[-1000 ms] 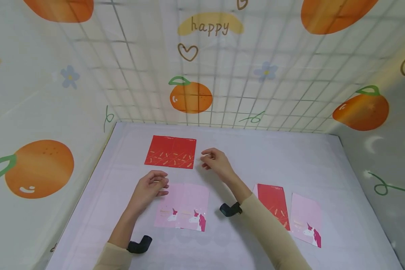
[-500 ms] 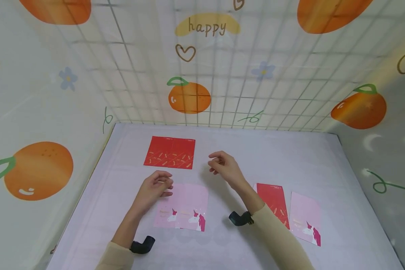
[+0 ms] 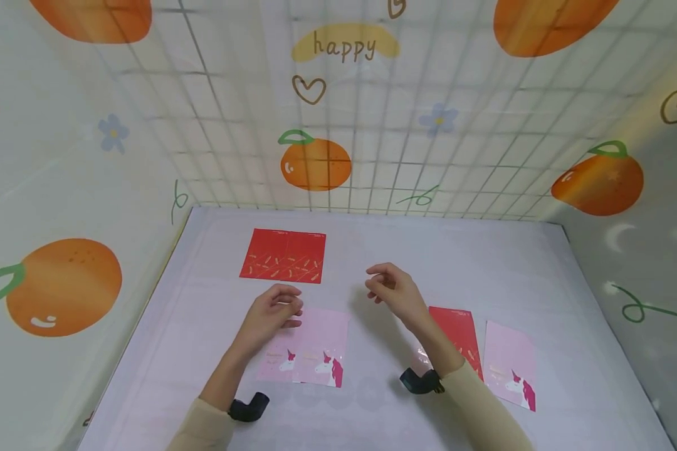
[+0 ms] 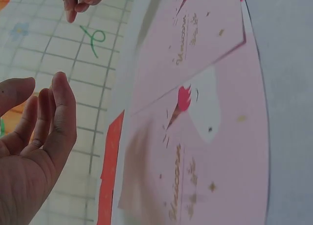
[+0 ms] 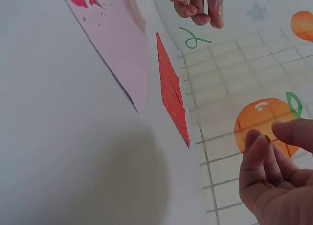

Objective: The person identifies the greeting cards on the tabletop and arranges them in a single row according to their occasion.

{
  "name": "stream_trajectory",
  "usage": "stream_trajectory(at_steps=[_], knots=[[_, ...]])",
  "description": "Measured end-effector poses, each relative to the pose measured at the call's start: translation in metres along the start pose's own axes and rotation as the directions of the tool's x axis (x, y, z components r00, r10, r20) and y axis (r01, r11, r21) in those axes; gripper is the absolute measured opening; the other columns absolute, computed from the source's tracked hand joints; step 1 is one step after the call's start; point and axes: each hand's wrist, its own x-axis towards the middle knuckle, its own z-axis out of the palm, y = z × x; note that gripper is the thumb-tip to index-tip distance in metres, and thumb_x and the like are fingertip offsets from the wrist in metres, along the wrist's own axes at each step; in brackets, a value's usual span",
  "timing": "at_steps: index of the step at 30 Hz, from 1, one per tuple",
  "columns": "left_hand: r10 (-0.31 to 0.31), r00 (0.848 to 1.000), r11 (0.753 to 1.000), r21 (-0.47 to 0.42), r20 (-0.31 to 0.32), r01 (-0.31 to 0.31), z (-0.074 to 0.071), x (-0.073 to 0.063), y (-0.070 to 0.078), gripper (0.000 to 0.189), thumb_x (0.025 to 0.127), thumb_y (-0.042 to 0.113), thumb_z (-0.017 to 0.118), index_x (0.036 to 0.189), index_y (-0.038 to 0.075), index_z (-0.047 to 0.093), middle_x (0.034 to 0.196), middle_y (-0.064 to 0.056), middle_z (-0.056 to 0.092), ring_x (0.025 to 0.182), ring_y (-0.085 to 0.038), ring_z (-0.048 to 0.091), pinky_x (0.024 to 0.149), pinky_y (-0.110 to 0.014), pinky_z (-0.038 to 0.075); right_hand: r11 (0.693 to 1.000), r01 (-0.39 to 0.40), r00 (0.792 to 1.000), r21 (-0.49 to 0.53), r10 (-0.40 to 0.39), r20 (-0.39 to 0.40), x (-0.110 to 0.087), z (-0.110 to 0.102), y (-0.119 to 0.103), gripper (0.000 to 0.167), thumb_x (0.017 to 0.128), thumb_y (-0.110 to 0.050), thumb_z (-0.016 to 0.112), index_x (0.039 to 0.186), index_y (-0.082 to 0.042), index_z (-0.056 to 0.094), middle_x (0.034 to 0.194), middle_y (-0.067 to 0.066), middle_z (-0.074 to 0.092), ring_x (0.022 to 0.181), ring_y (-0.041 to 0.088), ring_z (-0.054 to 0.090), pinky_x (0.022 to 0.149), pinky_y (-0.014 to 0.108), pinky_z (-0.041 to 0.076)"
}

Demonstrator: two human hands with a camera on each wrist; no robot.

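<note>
Over the left part of two pink unicorn paper envelopes (image 3: 323,335), laid side by side with one overlapping the other, my left hand (image 3: 267,316) hovers with loosely bent fingers. Nothing is in it; the left wrist view shows a gap between thumb and fingers. My right hand (image 3: 397,293) hangs in the air to the right of that pair, fingers loosely curled and holding nothing. Behind the pink pair lie two red envelopes (image 3: 283,257) with gold marks, edge to edge. Another red envelope (image 3: 461,332) lies partly hidden under my right forearm, with a pink unicorn envelope (image 3: 508,360) beside it.
A white tabletop (image 3: 429,250) carries everything. Cloth walls printed with oranges (image 3: 316,164) rise at the back and both sides. Black wrist cameras sit on my left wrist (image 3: 249,407) and right wrist (image 3: 422,381). A pinkish edge shows beside the right-hand red envelope.
My right hand has moved right and slightly toward me, away from the red pair. My left hand has drifted a little right over the pink pair. The envelopes stay put.
</note>
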Motion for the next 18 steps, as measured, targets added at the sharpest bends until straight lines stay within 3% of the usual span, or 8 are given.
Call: stream_trajectory(at_steps=[6, 18], knots=[[0.010, 0.999, 0.999, -0.042, 0.052, -0.008, 0.013, 0.008, 0.003, 0.035, 0.096, 0.017, 0.069, 0.128, 0.007, 0.058, 0.112, -0.015, 0.061, 0.102, -0.042, 0.066, 0.078, -0.043, 0.059, 1.000, -0.015, 1.000, 0.020, 0.015, -0.025, -0.010, -0.012, 0.003, 0.024, 0.096, -0.014, 0.068, 0.120, -0.009, 0.063, 0.105, 0.031, 0.062, 0.090, 0.049, 0.063, 0.071, 0.034, 0.057], [0.097, 0.983, 0.995, -0.036, 0.158, -0.093, 0.047, 0.026, 0.008, 0.035, 0.096, 0.019, 0.070, 0.125, 0.005, 0.058, 0.108, -0.012, 0.063, 0.099, -0.041, 0.068, 0.075, -0.037, 0.060, 0.997, -0.073, 0.996, -0.022, 0.072, -0.053, -0.033, -0.043, 0.016, 0.034, 0.098, -0.022, 0.068, 0.126, -0.006, 0.060, 0.108, 0.030, 0.061, 0.093, 0.049, 0.062, 0.075, 0.035, 0.057]])
